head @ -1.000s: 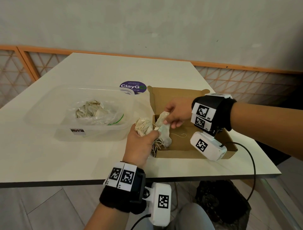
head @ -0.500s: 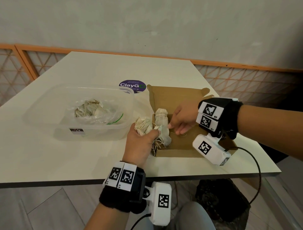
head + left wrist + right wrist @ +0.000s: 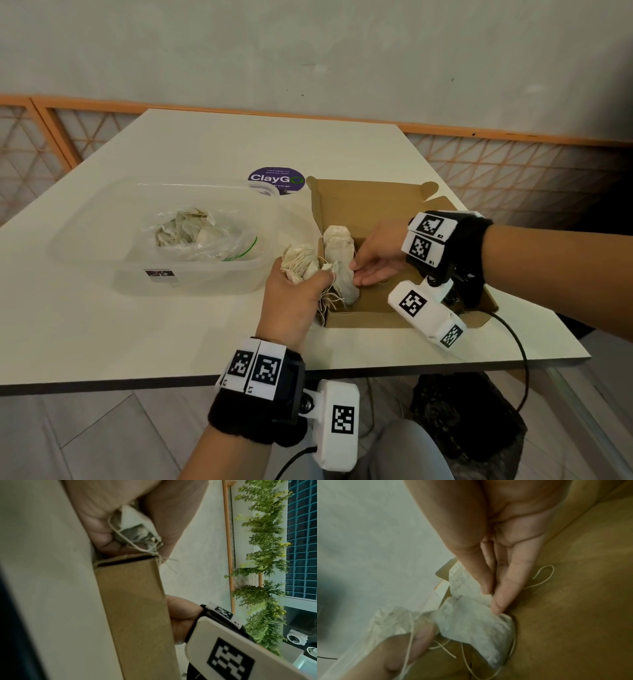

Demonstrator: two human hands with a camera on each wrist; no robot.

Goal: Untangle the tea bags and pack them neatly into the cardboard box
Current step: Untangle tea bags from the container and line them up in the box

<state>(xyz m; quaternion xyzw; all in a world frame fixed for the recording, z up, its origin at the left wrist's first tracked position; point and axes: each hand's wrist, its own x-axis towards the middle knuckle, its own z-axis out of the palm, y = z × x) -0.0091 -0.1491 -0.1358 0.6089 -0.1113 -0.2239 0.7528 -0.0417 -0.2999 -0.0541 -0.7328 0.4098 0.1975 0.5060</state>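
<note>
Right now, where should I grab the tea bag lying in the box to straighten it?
Pinch the tea bag at its top end, which leans on the cardboard box's left wall, coming from above. Its lower end looks tangled with strings from the clump the left hand grips.

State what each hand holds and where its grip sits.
Left hand grips a tangled bunch of tea bags around its lower end, strings trailing below. Right hand holds nothing; its straight fingers touch tea bags in the cardboard box.

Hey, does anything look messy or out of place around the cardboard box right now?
Yes. Loose strings spill over the box's near left corner below the left hand, which grips a tangled clump of tea bags. The tea bags in the box lean crookedly against its left wall, not flat.
</note>
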